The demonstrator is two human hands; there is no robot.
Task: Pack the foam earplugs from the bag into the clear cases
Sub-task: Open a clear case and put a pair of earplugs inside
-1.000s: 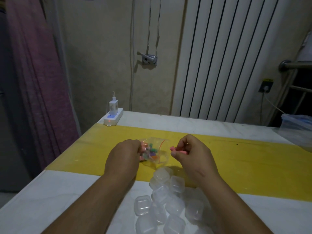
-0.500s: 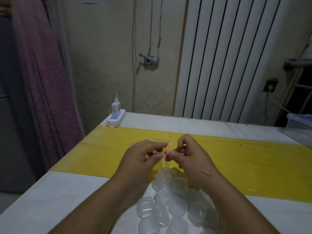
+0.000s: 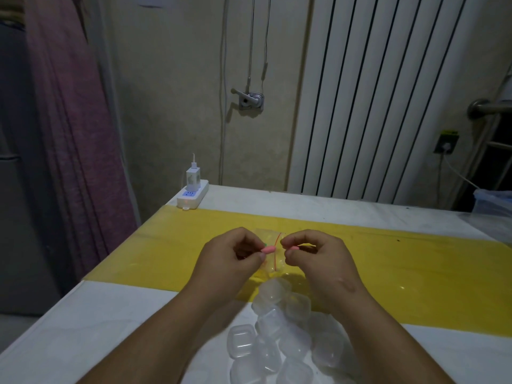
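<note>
My left hand (image 3: 232,259) pinches a pink foam earplug (image 3: 268,249) between thumb and forefinger. My right hand (image 3: 315,259) pinches a second pink earplug (image 3: 293,248) at its fingertips. Between and just behind the two hands is the small clear zip bag (image 3: 273,260) with a red seal line; its contents are mostly hidden, and I cannot tell which hand supports it. A heap of several empty clear cases (image 3: 277,333) lies on the table just in front of me, below the hands.
The white table has a yellow strip (image 3: 415,267) across its middle. A white power strip with a charger (image 3: 192,195) sits at the far left corner. A clear plastic bag (image 3: 496,212) lies at the right edge. The table's left edge drops off near a purple curtain.
My left hand came in from the bag's left side toward my right hand and now pinches a pink earplug. The bag has shifted to sit between the hands, and the view tilted slightly.
</note>
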